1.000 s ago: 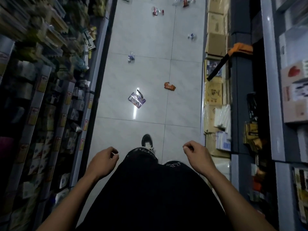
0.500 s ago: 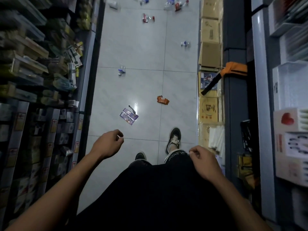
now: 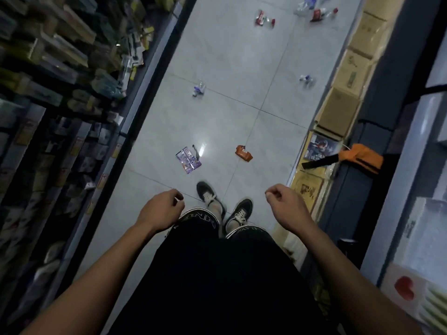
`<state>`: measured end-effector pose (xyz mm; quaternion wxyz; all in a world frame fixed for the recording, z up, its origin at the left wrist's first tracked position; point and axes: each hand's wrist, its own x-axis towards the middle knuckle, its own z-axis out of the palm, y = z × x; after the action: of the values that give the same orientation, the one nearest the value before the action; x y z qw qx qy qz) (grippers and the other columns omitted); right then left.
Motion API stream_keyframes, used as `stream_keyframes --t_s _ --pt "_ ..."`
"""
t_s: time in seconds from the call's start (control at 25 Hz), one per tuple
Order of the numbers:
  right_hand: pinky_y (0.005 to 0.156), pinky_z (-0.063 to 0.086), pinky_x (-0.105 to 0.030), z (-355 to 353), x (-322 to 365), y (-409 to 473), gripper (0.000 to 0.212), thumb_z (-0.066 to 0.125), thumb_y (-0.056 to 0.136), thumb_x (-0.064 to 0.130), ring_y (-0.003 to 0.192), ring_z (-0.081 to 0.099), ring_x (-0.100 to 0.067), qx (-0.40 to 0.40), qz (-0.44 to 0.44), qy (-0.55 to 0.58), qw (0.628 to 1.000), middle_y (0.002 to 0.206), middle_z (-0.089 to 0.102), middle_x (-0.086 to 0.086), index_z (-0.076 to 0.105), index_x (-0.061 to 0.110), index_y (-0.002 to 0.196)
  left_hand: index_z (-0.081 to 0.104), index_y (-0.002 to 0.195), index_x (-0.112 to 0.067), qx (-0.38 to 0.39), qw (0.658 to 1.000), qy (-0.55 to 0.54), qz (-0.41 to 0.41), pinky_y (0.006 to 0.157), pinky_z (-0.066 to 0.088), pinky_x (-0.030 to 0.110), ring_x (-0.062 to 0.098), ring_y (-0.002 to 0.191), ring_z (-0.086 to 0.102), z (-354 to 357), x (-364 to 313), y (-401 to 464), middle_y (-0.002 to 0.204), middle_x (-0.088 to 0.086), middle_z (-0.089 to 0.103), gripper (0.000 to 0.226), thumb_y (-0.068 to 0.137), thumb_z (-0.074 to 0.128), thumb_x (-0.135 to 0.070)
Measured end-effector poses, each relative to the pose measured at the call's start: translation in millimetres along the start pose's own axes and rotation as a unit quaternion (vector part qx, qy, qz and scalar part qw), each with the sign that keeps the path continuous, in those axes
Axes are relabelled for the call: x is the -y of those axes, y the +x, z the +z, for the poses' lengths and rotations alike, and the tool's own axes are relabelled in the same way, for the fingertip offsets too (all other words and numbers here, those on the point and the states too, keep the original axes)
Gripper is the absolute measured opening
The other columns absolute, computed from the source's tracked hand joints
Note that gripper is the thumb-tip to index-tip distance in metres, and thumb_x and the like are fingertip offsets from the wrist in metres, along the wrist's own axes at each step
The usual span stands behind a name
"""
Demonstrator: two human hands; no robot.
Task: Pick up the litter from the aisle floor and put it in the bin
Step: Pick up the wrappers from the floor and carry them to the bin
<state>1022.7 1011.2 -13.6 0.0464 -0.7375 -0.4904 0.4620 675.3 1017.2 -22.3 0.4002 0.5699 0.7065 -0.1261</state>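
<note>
Aisle floor (image 3: 229, 56) is hemmed by packed shelving (image 3: 60, 68) on the left and stacked cardboard boxes (image 3: 338, 112) on the right; a wide strip of bare tile is left between. Purple wrapper (image 3: 188, 160) and orange wrapper (image 3: 244, 153) are found mid-strip, well apart, with open tile round each. The right edge is narrowed by an orange bag (image 3: 360, 157) whose black strap hangs over the boxes; shoes (image 3: 210, 197) are planted near the wrappers.

Tiled floor (image 3: 232, 68) — shelves (image 3: 48, 93) alongside

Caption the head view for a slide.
Left hand and right hand empty; purple wrapper and orange wrapper lie on the aisle floor ahead.
</note>
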Motion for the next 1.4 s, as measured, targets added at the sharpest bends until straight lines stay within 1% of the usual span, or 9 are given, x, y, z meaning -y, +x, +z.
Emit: stream_keyframes --t_s 0.24,0.4,0.6,0.76,0.96,1.08,1.2,1.28,1.4 --pt "0.074 0.050 -0.035 8 28 66 0.011 0.058 0.096 0.029 0.084 0.062 -0.015 0.044 0.003 -0.084 0.995 0.091 0.067 0.007 0.068 0.025 0.099 0.063 0.117 -0.029 0.013 0.999 -0.033 -0.004 0.079 0.051 0.034 0.018 0.094 0.063 -16 -2 77 0.106 -0.007 0.069 0.030 0.093 0.049 -0.040" --pt "0.075 0.048 -0.034 37 26 138 0.022 0.060 0.095 0.027 0.086 0.061 -0.017 0.081 -0.002 -0.130 0.988 0.096 0.065 0.001 0.066 0.017 0.114 0.062 0.120 -0.027 0.025 0.999 -0.023 -0.007 0.077 0.049 0.034 0.020 0.098 0.063 -6 3 152 0.110 -0.004 0.067 0.031 0.094 0.049 -0.039" --pt "0.087 0.047 -0.034 128 -28 279 0.038 0.060 0.092 0.028 0.107 0.057 -0.021 0.128 -0.010 -0.157 0.979 0.120 0.060 -0.005 0.057 0.016 0.129 0.062 0.115 -0.023 0.032 0.998 -0.032 -0.042 0.079 0.052 0.038 0.025 0.096 0.062 78 23 302 0.107 0.004 0.063 0.027 0.093 0.052 -0.034" --pt "0.106 0.045 -0.047 230 -111 416 0.058 0.059 0.094 0.026 0.129 0.047 -0.032 0.162 0.030 -0.177 0.970 0.145 0.045 -0.014 0.041 0.015 0.148 0.062 0.124 -0.009 0.054 0.997 -0.020 -0.060 0.092 0.050 0.043 0.038 0.110 0.058 195 54 456 0.118 0.020 0.060 0.037 0.093 0.058 -0.029" --pt "0.105 0.042 -0.054 325 -207 583 0.076 0.063 0.095 0.032 0.140 0.034 -0.037 0.120 0.037 -0.218 0.968 0.161 0.024 -0.009 0.019 0.029 0.157 0.044 0.148 -0.021 -0.012 0.975 -0.055 -0.213 0.115 0.030 0.050 0.046 0.140 0.033 322 99 623 0.152 0.025 0.036 0.069 0.084 0.064 -0.041" --pt "0.102 0.045 -0.061 370 -256 659 0.089 0.068 0.091 0.034 0.145 0.020 -0.045 0.095 0.032 -0.278 0.955 0.166 0.008 -0.009 0.008 0.038 0.157 0.012 0.159 -0.037 -0.059 0.925 -0.118 -0.355 0.119 0.008 0.058 0.047 0.152 0.001 380 126 703 0.167 0.023 0.004 0.095 0.080 0.062 -0.053" --pt "0.090 0.052 -0.060 403 -286 688 0.105 0.078 0.078 0.032 0.133 0.027 -0.050 0.071 0.015 -0.345 0.936 0.158 0.013 -0.016 0.008 0.042 0.155 -0.001 0.161 -0.039 -0.107 0.892 -0.151 -0.413 0.118 0.011 0.062 0.050 0.151 0.000 413 155 744 0.167 0.023 -0.003 0.098 0.082 0.055 -0.058" --pt "0.077 0.054 -0.055 417 -296 692 0.103 0.080 0.073 0.026 0.115 0.040 -0.047 0.045 -0.013 -0.368 0.929 0.143 0.027 -0.019 0.015 0.038 0.153 0.010 0.162 -0.030 -0.169 0.896 -0.088 -0.401 0.114 0.026 0.056 0.048 0.145 0.021 427 166 747 0.160 0.023 0.018 0.092 0.081 0.051 -0.047" --pt "0.064 0.054 -0.050 425 -296 690 0.092 0.079 0.077 0.022 0.092 0.052 -0.038 0.049 -0.020 -0.347 0.937 0.126 0.038 -0.017 0.023 0.032 0.150 0.031 0.152 -0.027 -0.234 0.901 -0.002 -0.364 0.094 0.047 0.052 0.039 0.127 0.043 431 171 734 0.144 0.014 0.041 0.078 0.079 0.057 -0.020"
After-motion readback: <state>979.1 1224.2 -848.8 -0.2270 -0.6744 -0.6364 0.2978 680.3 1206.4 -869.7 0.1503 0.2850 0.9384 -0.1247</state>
